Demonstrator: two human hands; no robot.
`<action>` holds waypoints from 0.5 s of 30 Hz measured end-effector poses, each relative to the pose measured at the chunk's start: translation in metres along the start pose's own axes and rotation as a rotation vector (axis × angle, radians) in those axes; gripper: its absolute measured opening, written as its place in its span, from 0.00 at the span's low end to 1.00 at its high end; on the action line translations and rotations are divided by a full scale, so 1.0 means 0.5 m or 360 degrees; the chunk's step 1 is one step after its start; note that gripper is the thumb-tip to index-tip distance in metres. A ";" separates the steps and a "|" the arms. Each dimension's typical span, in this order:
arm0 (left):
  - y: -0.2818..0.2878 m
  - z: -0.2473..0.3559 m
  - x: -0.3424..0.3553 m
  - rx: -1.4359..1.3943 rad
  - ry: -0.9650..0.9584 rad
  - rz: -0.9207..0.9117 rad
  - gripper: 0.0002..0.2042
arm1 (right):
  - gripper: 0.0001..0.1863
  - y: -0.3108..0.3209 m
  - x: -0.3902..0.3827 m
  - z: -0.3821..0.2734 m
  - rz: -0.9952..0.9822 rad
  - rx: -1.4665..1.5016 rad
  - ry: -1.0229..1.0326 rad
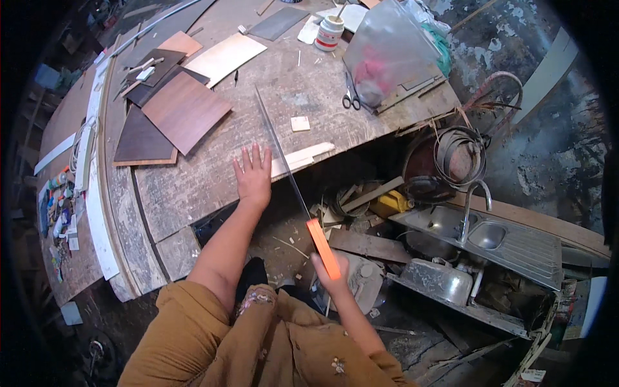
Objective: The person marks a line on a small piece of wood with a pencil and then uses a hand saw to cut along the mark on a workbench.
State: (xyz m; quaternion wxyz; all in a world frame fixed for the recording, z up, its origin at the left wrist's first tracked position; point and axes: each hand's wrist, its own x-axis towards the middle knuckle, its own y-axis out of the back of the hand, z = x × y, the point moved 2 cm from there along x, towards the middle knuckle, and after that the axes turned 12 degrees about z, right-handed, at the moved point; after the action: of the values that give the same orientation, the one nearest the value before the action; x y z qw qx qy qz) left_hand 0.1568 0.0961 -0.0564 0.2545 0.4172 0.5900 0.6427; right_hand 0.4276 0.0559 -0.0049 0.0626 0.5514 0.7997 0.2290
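Left hand (pixel 253 175) lies flat, fingers spread, at the worktop's (pixel 193 187) front edge; right hand (pixel 330 274) grips the saw's (pixel 284 161) orange handle — a white, red-labelled jar (pixel 329 32) stands at the far edge.

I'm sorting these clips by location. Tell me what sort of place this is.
Probably a small carpentry or laminate workshop. A worn workbench carries brown laminate offcuts, scissors and a glue pot. The right hand holds an orange-handled saw, and scrap wood and a steel sink clutter the floor.
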 end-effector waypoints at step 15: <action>-0.011 -0.008 -0.002 -0.0007 0.0013 0.0020 0.32 | 0.09 0.020 -0.028 -0.011 -0.0019 0.0088 0.0008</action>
State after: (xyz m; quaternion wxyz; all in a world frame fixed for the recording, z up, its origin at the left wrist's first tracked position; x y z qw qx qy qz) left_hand 0.1532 0.0940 -0.0617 0.2489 0.4177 0.5869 0.6473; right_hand 0.4396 0.0445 0.0024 0.0468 0.5475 0.8092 0.2079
